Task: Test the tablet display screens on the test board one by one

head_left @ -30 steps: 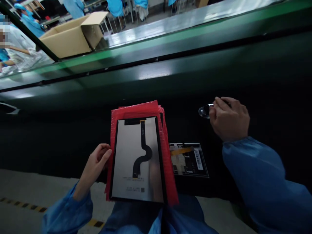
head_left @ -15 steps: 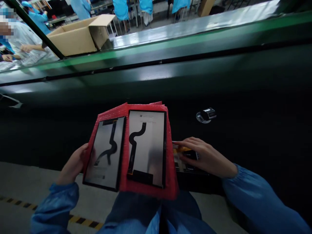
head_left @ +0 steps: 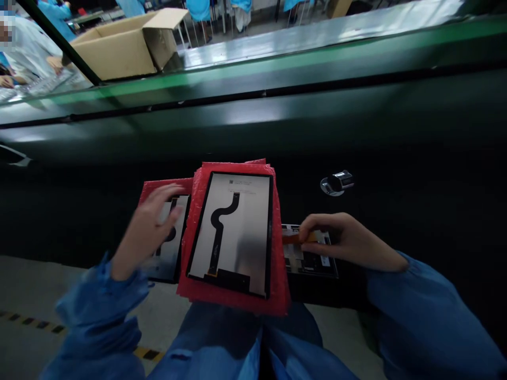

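Observation:
A display panel (head_left: 253,232) with a black curved ribbon cable lies on a stack of red bubble-wrap sheets (head_left: 233,302) in front of me. Left of it, a second display panel (head_left: 168,269) rests by another red sheet (head_left: 158,186), partly covered by my left hand (head_left: 140,232). That hand hovers over the panel, thumb and fingers apart, slightly blurred. On the right, my right hand (head_left: 343,240) pinches a thin orange strip (head_left: 293,239) above an opened tablet body (head_left: 317,266). The stack hides the tablet's left part.
A small shiny clear-and-dark piece (head_left: 338,182) lies on the dark work surface (head_left: 415,195). Beyond runs a green-edged belt (head_left: 237,119) with an open cardboard box (head_left: 114,53) behind it. A co-worker's hand (head_left: 55,63) is at far left. A white-edged object (head_left: 16,157) lies nearer.
My left hand has let go of the left panel, now lower and farther left, and risen over it. My right hand has shifted slightly right and up, exposing more of the tablet body.

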`<state>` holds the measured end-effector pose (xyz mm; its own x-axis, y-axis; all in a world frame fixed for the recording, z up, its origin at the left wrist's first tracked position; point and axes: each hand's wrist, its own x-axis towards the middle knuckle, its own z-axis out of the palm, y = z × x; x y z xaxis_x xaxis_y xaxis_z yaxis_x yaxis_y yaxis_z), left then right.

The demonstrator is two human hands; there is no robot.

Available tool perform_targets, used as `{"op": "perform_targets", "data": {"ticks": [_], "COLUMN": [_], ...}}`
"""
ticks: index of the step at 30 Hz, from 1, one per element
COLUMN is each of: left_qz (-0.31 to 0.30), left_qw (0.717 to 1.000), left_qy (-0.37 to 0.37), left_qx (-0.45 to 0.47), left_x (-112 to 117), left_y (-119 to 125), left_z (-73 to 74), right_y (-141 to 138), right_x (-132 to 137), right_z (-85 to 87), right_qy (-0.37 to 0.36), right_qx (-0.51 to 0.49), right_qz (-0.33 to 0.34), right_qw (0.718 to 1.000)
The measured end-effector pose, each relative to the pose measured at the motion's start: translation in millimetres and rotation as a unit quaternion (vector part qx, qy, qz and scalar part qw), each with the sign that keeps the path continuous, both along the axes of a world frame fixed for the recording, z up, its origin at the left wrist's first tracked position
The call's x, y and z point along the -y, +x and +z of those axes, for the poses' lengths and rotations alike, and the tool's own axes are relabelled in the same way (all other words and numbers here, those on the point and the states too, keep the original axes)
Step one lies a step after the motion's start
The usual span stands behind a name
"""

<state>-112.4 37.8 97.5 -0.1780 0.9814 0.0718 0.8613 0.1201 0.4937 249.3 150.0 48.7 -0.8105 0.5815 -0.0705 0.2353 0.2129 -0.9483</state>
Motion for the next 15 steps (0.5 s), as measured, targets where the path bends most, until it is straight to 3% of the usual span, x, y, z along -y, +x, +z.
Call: {"op": "perform_targets", "data": {"ticks": [3,5,9,15], "left_qz": [-0.248,-0.308,-0.300,-0.299], "left_qw": [0.966,0.947,0.947,0.945], "left_qy": [0.029,0.039,0.091,0.129], "left_qx": [-0.060,-0.083,-0.077,-0.013], "left_x": [-39,-57,-66,-55], "left_y": [37,49,54,55], "left_z": [-18.0,-35.6,-59.1,-59.8], "right_y": [-21,-33,-49,-59], "right_x": [-7,-9,-6,0], "right_z": [12.2,14.2,10.5,0.9], "right_qy": [-0.026,-0.023,-0.014,-0.018], "right_qx": [-0.042,-0.060,-0.072,-0.118], "right_qz": [0.065,0.074,0.077,0.042], "right_qw": [0.997,0.995,0.994,0.992]}}
